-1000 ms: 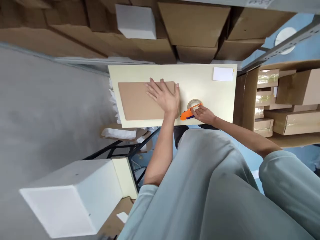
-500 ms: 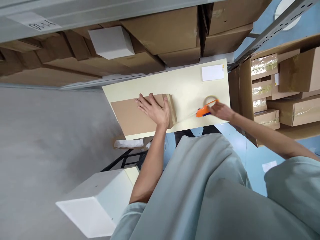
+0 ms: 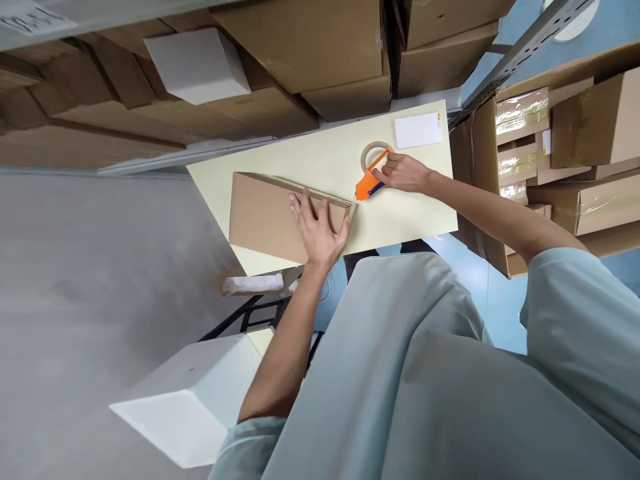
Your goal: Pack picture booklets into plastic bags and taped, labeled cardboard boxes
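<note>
A brown cardboard box (image 3: 265, 217) lies at an angle on the pale table (image 3: 410, 207). My left hand (image 3: 319, 233) rests on the right end of its top, fingers spread. In my right hand (image 3: 403, 172) is an orange tape dispenser (image 3: 369, 185) with a blue part and a roll of tape (image 3: 373, 152) on it. The dispenser's tip is close to the box's right corner; whether it touches, I cannot tell. My right fingers wrap round its handle.
A white label sheet (image 3: 418, 130) lies at the table's far right. Behind, shelves hold several cardboard boxes (image 3: 310, 47) and a white box (image 3: 195, 67). At the right stands a large open carton (image 3: 480, 167) with smaller taped boxes inside. A white bin-like object (image 3: 175, 413) is at lower left.
The box has turned on the table, its right end swinging away from me. My right hand has brought the tape dispenser left and farther back, close to the box's corner.
</note>
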`<state>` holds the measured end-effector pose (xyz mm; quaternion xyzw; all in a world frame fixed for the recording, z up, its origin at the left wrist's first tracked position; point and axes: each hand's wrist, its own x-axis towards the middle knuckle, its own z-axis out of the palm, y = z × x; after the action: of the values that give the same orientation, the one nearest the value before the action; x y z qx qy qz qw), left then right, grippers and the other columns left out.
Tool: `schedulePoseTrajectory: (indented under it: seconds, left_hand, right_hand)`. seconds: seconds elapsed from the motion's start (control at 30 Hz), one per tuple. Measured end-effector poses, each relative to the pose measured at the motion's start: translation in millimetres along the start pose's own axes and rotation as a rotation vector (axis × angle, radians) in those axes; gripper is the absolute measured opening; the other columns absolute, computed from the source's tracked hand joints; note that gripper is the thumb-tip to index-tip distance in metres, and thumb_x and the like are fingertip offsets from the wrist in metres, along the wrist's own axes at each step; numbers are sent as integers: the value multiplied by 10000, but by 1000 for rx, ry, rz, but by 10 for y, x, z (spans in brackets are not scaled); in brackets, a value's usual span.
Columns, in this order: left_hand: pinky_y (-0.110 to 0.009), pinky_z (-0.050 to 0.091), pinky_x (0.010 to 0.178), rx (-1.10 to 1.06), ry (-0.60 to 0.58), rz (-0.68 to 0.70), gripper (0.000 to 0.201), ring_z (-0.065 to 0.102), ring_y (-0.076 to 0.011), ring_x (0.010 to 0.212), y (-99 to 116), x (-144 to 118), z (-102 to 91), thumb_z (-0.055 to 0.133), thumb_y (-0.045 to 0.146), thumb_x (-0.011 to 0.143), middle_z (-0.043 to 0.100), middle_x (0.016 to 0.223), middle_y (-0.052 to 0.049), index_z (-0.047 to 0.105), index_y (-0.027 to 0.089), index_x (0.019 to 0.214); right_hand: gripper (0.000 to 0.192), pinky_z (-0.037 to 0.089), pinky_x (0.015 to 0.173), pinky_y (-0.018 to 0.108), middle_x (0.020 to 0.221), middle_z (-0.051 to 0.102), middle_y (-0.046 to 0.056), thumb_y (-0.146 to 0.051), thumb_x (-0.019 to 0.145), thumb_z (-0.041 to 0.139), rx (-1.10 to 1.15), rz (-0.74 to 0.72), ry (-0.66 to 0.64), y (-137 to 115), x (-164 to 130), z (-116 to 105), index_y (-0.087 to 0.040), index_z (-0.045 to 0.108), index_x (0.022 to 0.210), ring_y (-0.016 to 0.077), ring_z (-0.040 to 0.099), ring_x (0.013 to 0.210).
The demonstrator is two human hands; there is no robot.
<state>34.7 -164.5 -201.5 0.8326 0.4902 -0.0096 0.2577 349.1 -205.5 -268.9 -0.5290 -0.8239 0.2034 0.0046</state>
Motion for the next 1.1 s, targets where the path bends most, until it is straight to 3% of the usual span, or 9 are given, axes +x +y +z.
schedulePoseTrajectory:
  seconds: [0.17, 0.27, 0.33, 0.4, 0.5, 0.6, 0.8, 0.93, 1.1]
  left_hand:
    - [-720, 135, 1375, -43, -174, 162, 690, 57, -447, 1754, -275, -41, -203, 850, 574, 836, 358, 1806, -173, 699, 275, 1439]
    - [-641, 256, 1386, -97, -282, 242, 501, 283, -411, 1712, -485, 36, -496, 756, 599, 896, 562, 1669, -132, 780, 285, 1286]
    - [-581, 323, 1378, -132, -247, 233, 480, 418, -371, 1653, -580, 172, -681, 649, 605, 976, 622, 1609, -125, 782, 274, 1298]
    - [-587, 286, 1393, -133, -127, 173, 574, 371, -371, 1676, -619, 399, -782, 621, 612, 1009, 565, 1675, -136, 716, 255, 1448]
    - [-683, 54, 1410, -78, 32, 28, 777, 72, -399, 1759, -570, 820, -718, 609, 635, 1038, 317, 1845, -121, 489, 226, 1687]
    - [-766, -119, 1349, -31, 95, -88, 716, -36, -413, 1759, -438, 1068, -485, 454, 575, 1134, 109, 1903, -82, 362, 236, 1758]
    - [-756, -115, 1349, 50, 48, 3, 621, -10, -404, 1763, -295, 779, -256, 500, 521, 1129, 154, 1894, -111, 495, 261, 1692]
    - [-751, -67, 1356, 96, 16, 65, 655, 28, -408, 1761, -370, 647, -283, 581, 543, 1092, 211, 1875, -161, 521, 259, 1679]
    - [-745, -99, 1349, 83, 26, 102, 626, 17, -421, 1758, -456, 696, -219, 597, 509, 1090, 197, 1875, -178, 552, 249, 1658]
  right_hand:
    - [535, 524, 1133, 497, 993, 801, 79, -62, 1093, 244, -44, -107, -85, -295, 200, 89, -69, 614, 1479, 214, 756, 1007]
    - [542, 536, 1080, 497, 1029, 806, 122, -59, 1083, 247, -13, -146, -98, -660, 297, 188, -54, 585, 1506, 240, 763, 989]
    - [538, 537, 1038, 506, 1051, 803, 169, -40, 1066, 267, 6, -139, -91, -959, 388, 271, 0, 539, 1528, 266, 769, 974]
    - [512, 539, 999, 512, 1048, 798, 209, -36, 1060, 295, 0, -123, -80, -1251, 503, 364, 52, 519, 1512, 287, 772, 954]
    - [481, 558, 945, 516, 1014, 799, 226, -10, 1045, 316, -21, -108, -52, -1581, 680, 498, 77, 526, 1469, 302, 777, 937]
    - [482, 581, 934, 528, 1026, 814, 216, 32, 1021, 333, -21, -79, 4, -1747, 799, 597, 50, 535, 1458, 300, 784, 927]
    - [448, 578, 916, 486, 1001, 826, 177, 39, 1034, 328, -37, -147, 16, -1970, 872, 682, -5, 619, 1372, 273, 776, 889]
    - [465, 562, 917, 442, 996, 829, 170, 29, 1052, 323, -22, -181, -4, -1840, 627, 698, 9, 591, 1432, 253, 781, 867]
    - [466, 520, 927, 446, 938, 822, 185, -26, 1060, 320, -86, 36, -126, -757, -411, 499, 16, 563, 1456, 276, 764, 834]
